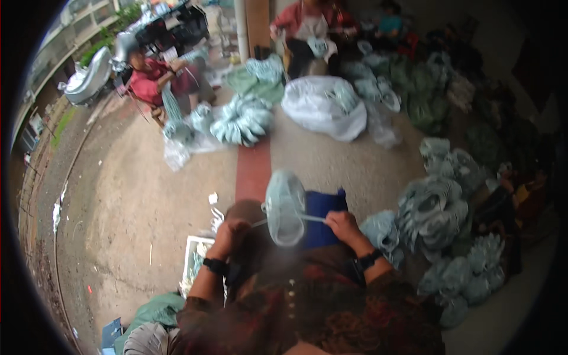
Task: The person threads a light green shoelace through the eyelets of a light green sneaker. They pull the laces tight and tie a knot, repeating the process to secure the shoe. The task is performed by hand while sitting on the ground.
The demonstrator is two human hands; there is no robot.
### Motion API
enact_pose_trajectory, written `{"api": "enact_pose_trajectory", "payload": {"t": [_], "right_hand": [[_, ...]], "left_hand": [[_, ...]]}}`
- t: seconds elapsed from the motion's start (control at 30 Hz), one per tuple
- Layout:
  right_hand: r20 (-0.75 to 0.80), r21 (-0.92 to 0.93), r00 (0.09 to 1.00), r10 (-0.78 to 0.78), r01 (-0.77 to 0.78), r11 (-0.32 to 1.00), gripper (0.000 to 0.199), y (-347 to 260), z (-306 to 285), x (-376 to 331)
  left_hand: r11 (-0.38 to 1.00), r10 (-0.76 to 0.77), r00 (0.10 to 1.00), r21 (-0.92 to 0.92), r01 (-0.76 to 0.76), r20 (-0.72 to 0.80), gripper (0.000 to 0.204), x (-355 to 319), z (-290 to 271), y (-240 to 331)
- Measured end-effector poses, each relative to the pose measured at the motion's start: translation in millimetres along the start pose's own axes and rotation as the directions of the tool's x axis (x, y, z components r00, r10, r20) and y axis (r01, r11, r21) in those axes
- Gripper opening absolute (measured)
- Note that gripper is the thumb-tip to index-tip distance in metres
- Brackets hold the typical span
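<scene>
A pale green, oval, bag-like piece (283, 207) hangs over my lap; its material is thin and looks see-through, and I cannot tell its exact kind. White cords (313, 218) run out from its two sides. My left hand (232, 238) is closed round the cord end on the left. On the other side, my right hand (342, 226) pinches the right cord end, drawn nearly straight. Both hands stay apart from the piece itself. Beneath it lies a blue cloth (325, 220) on my right thigh.
By my left forearm stands a white box (192, 263) with pale strips inside. Bundles of similar pale green pieces (432, 213) pile up at the right. Further off are another heap (242, 120), a white sack (324, 106) and two seated people (155, 83) handling similar pieces.
</scene>
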State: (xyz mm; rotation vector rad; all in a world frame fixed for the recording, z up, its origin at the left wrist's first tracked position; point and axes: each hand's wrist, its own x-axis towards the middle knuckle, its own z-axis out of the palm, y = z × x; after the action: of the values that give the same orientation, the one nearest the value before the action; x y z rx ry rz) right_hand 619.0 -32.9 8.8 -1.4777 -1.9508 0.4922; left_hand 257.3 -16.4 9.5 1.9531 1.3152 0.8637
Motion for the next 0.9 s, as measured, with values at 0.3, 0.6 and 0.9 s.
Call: {"api": "enact_pose_trajectory", "payload": {"t": [0.3, 0.6, 0.9], "right_hand": [[-0.037, 0.044, 0.994, 0.105, -0.103, 0.994, 0.013, 34.5, -50.0, -27.4], [-0.099, -0.269, 0.995, -0.012, -0.016, 0.963, 0.009, 99.3, -97.6, -69.8], [-0.026, -0.703, 0.994, 0.106, -0.094, 0.705, 0.008, 83.1, -105.1, -56.1]], "left_hand": [[0.925, -0.284, 0.957, -0.277, 0.26, -0.053, 0.01, -42.0, -62.0, -50.7], [0.883, -0.452, 0.891, -0.166, 0.44, -0.04, 0.006, -101.7, -85.8, -76.5], [0.729, -0.368, 0.927, 0.642, 0.238, 0.074, 0.014, -84.5, -66.2, -57.5]]}}
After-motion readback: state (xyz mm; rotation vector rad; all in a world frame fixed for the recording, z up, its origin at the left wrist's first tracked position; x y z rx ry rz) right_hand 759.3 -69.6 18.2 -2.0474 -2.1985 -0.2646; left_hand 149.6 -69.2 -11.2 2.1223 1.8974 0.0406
